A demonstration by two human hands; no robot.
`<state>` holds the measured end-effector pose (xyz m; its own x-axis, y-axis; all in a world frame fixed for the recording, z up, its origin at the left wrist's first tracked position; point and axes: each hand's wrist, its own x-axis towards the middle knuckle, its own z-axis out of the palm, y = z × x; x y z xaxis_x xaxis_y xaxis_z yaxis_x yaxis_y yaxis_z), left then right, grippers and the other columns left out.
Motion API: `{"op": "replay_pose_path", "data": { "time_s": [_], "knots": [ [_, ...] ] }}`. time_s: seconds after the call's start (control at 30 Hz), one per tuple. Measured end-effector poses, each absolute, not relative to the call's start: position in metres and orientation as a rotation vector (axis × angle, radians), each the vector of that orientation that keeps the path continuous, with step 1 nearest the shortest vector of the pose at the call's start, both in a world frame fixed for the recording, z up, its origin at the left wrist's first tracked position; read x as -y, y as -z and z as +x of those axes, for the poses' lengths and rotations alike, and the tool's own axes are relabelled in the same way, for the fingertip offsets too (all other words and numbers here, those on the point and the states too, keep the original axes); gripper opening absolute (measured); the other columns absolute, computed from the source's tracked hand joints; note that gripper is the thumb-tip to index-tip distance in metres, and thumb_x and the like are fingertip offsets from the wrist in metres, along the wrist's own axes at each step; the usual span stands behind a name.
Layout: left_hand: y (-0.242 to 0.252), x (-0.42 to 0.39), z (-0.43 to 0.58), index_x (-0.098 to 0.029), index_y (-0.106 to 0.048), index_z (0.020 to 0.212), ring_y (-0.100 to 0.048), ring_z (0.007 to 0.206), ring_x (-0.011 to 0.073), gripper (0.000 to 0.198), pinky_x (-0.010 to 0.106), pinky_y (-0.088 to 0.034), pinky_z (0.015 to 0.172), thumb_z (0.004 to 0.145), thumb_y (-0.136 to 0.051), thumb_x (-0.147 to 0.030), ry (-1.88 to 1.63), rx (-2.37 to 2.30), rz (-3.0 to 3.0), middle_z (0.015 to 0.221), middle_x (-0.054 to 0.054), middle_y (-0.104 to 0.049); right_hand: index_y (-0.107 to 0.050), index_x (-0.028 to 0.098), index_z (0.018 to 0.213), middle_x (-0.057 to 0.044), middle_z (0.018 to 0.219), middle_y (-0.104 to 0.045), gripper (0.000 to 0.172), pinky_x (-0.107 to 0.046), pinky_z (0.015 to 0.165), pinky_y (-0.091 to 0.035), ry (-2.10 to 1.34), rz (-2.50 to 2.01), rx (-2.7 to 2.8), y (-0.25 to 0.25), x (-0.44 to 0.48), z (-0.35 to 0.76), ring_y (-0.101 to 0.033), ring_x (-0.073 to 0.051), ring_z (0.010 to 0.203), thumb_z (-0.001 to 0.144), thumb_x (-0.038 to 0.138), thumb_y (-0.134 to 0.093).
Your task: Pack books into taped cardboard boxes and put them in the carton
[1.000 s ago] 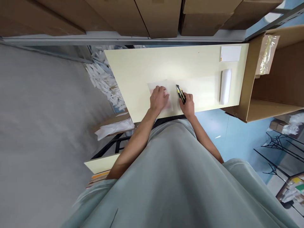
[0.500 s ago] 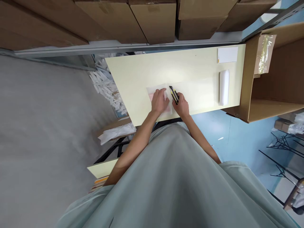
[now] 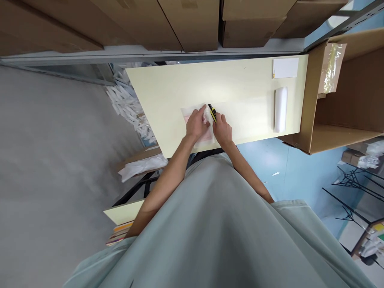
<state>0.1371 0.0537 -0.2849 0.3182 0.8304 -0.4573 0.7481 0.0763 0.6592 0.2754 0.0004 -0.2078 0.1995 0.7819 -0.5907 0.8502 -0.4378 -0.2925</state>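
Observation:
My right hand (image 3: 222,131) is closed around a black and yellow utility knife (image 3: 213,113). The knife's tip points up and left, close to the fingertips of my other hand. My left hand (image 3: 196,125) lies on a pinkish flat piece (image 3: 206,138) under a thin whitish, see-through sheet, its thumb and forefinger apart. Part of that piece is hidden beneath the hand. Both hands are over the pale cream tabletop (image 3: 162,96). From the working spot, a faint translucent strip seems to run right toward a white roll (image 3: 281,110).
A white card (image 3: 285,68) lies at the far right of the tabletop. Beyond the right edge stands an open cardboard box (image 3: 348,132). Closed cartons (image 3: 192,28) line a shelf along the back. White scraps (image 3: 129,108) are heaped past the left edge.
My right hand has moved left with the utility knife, bringing its tip closer to my left hand. My left hand still rests on the pinkish piece. The whole view has shifted slightly.

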Motion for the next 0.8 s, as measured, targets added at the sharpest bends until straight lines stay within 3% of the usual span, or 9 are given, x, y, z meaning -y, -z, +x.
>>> {"op": "replay_pose_path", "data": {
  "time_s": [0.3,0.57,0.8],
  "knots": [
    [0.279,-0.058,0.142,-0.038,-0.056,0.167,-0.074,0.116,0.0328,0.078,0.047,-0.060,0.109,0.092,-0.076,-0.029,-0.071,-1.452,1.685,0.119,0.008,-0.070,-0.048,0.018,0.161,-0.018,0.141,-0.066,0.051,-0.033,0.090,-0.065,1.014,2.288,-1.614,0.199,0.019,0.272,-0.078,-0.025,0.113,0.115,0.009,-0.028],
    [0.276,-0.055,0.146,-0.029,-0.055,0.167,-0.071,0.114,0.0329,0.077,0.052,-0.059,0.114,0.093,-0.074,-0.029,-0.091,-1.463,1.705,0.123,0.011,-0.071,-0.047,0.017,0.163,-0.019,0.142,-0.065,0.052,-0.035,0.090,-0.065,1.019,2.187,-1.582,0.187,0.053,0.277,-0.079,-0.026,0.112,0.115,0.010,-0.029],
    [0.279,-0.053,0.148,-0.030,-0.055,0.168,-0.072,0.117,0.0345,0.076,0.053,-0.058,0.115,0.093,-0.071,-0.025,-0.094,-1.489,1.700,0.122,0.010,-0.071,-0.046,0.018,0.165,-0.021,0.144,-0.064,0.052,-0.036,0.087,-0.067,1.048,2.071,-1.548,0.187,0.100,0.275,-0.078,-0.028,0.116,0.116,0.012,-0.030]
  ]
}}
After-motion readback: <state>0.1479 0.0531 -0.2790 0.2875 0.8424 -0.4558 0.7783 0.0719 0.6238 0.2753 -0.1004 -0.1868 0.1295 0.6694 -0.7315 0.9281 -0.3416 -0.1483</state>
